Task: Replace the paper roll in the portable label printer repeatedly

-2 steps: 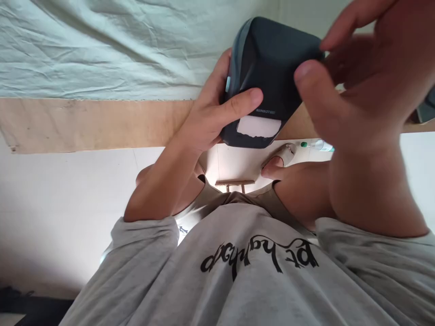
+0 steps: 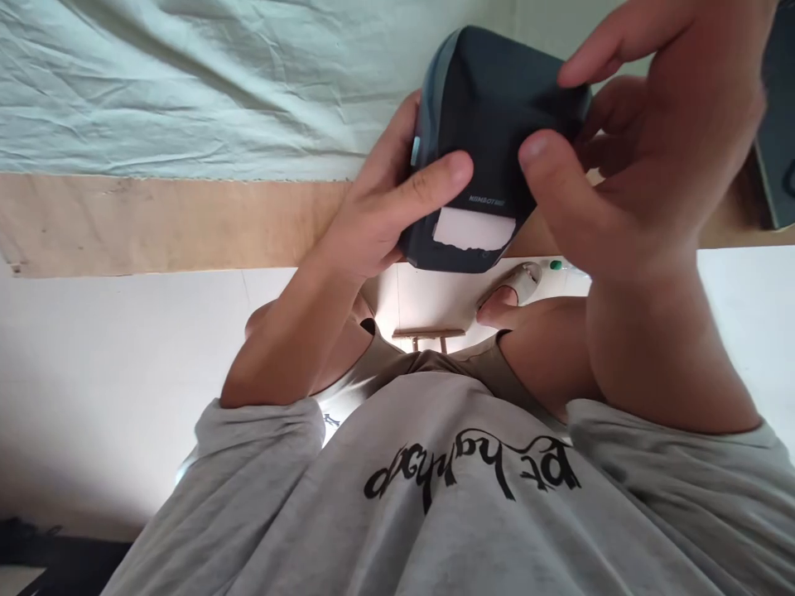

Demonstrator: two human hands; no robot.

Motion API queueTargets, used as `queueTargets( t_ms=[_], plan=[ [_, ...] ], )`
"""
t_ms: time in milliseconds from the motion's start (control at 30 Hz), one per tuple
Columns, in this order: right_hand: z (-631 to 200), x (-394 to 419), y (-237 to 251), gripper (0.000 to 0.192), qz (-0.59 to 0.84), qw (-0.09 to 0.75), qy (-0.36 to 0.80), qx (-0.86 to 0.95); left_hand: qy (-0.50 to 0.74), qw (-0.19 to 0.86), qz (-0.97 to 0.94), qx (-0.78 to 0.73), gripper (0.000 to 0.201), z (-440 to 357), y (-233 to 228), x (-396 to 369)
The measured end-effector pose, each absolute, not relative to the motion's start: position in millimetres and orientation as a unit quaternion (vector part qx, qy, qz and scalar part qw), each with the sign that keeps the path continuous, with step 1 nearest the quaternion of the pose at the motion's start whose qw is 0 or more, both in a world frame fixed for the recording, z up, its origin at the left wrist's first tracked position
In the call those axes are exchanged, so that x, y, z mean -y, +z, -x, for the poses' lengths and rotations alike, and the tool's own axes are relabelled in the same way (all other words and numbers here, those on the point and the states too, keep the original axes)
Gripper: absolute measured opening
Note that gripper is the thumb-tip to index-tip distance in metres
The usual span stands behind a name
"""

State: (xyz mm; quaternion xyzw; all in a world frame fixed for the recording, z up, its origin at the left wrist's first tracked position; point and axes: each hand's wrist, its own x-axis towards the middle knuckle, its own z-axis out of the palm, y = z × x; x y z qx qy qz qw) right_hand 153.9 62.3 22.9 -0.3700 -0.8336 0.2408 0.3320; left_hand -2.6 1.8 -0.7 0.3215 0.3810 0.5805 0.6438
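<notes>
A dark label printer [image 2: 497, 132] with a light strip of torn-edged paper [image 2: 475, 229] in its slot is tilted above the table edge. My left hand [image 2: 397, 186] is closed around its left side, thumb lying across the face and the other fingers hidden behind. At the printer's upper right corner is my right hand [image 2: 639, 141], thumb on the face and index fingertip on the upper edge. Its remaining fingers bend round the right side, partly hidden.
A pale green cloth [image 2: 186, 91] covers the table, whose bare wooden edge [image 2: 155, 223] runs along the front. A dark flat object [image 2: 779, 132] lies at the far right. Below are a sandalled foot [image 2: 518, 285], a bottle's green cap [image 2: 555, 265] and a wooden stool bar [image 2: 428, 334].
My right hand has shifted left, its thumb and index finger farther over the printer. More of the dark object at the right shows. The printer has barely moved in my left hand.
</notes>
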Motion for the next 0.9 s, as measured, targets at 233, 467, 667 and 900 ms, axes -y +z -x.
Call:
queueTargets(
  t_ms=[233,467,667,900],
  plan=[
    [-164,-62,14,0.044,0.338,0.319,0.183,0.866,0.565,0.705,-0.251,-0.348,0.024,5,-7,-14],
    [-163,-59,18,0.049,0.342,0.274,0.197,0.877,0.606,0.681,-0.265,-0.315,0.023,7,-10,-12],
    [-165,-54,19,0.057,0.349,0.267,0.204,0.875,0.622,0.686,-0.228,-0.3,0.028,6,-7,-12],
    [-165,-52,21,0.063,0.357,0.275,0.181,0.874,0.633,0.677,-0.203,-0.316,0.027,3,-2,-12]
  ],
)
